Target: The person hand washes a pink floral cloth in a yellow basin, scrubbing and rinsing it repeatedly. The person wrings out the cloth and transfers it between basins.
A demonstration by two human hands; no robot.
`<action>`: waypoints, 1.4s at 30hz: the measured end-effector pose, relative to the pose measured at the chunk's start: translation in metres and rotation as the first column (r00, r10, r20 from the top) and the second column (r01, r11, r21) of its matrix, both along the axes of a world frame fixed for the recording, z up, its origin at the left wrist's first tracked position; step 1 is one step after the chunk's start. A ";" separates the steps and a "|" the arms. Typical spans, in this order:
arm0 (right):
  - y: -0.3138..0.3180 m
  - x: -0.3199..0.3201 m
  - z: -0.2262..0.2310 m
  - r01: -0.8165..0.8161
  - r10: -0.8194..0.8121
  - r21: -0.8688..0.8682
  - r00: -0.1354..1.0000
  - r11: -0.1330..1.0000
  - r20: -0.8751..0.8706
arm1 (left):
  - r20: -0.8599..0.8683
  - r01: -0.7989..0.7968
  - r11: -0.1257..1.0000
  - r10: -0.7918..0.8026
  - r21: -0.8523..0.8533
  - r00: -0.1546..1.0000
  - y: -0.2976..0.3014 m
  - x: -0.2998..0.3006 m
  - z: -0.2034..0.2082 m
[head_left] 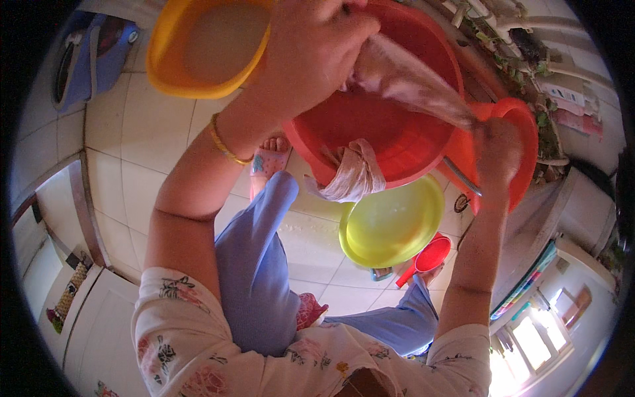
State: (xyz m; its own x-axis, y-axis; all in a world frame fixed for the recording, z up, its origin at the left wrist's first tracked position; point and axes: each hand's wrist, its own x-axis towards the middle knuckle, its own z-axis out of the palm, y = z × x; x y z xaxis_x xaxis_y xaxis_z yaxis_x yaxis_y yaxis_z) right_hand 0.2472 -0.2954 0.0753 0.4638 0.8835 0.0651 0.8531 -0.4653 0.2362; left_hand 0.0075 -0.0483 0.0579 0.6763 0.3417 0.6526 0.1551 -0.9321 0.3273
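My left hand (321, 56) is closed on one end of a pale, wet-looking cloth (410, 79). The cloth stretches in a narrow band to my right hand (499, 149), which grips its other end and is slightly blurred. Below the cloth is a large red basin (370, 139). A second light cloth (357, 172), bunched up, hangs over the basin's near rim. Just beyond my right wrist stands another orange-red tub (519, 132), partly hidden by my hand and forearm.
A yellow tub (165, 73) with cloudy water stands at the far left. Nearer are a yellow-green basin (390, 225) and a red dipper (433, 255) by my foot. Potted plants and white pipes (529, 23) line the right side. The floor is tiled.
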 end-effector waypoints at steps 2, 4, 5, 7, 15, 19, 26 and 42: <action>0.022 -0.025 -0.029 0.037 -0.048 -0.360 0.999 0.932 -0.022 | -0.196 -0.034 0.999 0.038 0.022 0.980 -0.006 0.004 -0.044; 0.026 -0.029 -0.075 -0.057 0.031 -0.504 0.998 0.862 -0.061 | -0.343 -0.038 0.997 0.011 -0.073 0.939 -0.021 0.007 -0.079; 0.030 -0.032 -0.101 -0.107 0.074 -0.431 0.993 0.896 -0.093 | -0.300 -0.018 0.988 -0.030 -0.156 0.953 -0.024 0.008 -0.081; 0.044 -0.033 -0.146 -0.167 0.100 -0.314 0.970 0.935 -0.220 | -0.190 0.049 0.947 -0.114 -0.318 0.975 -0.028 0.010 -0.082; 0.085 -0.084 -0.248 -0.269 0.212 -0.147 0.924 0.952 -0.320 | 0.071 0.058 0.556 0.002 -0.829 0.997 -0.018 0.013 -0.103; 0.047 -0.031 -0.297 -0.158 -0.074 -0.438 0.881 0.885 -0.466 | 0.072 0.062 0.079 0.128 -0.995 0.989 -0.027 0.024 -0.118; 0.054 -0.082 -0.108 0.389 -0.007 0.034 0.102 0.921 -0.995 | -0.362 -0.162 -0.587 0.241 -0.793 0.900 -0.051 0.037 -0.125; 0.089 -0.159 -0.081 -0.026 0.353 0.672 0.865 0.740 -0.356 | 0.820 0.508 -0.842 0.417 0.184 0.393 -0.065 0.068 -0.145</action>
State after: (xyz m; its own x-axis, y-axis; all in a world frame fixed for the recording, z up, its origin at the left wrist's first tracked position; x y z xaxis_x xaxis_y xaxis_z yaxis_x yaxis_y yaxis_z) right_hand 0.0880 -0.2067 -0.0053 0.4110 0.7807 0.4707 0.8683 -0.1780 -0.4629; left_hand 0.0753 -0.1132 -0.0874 0.9397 0.2185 0.2631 -0.1614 0.9616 -0.2220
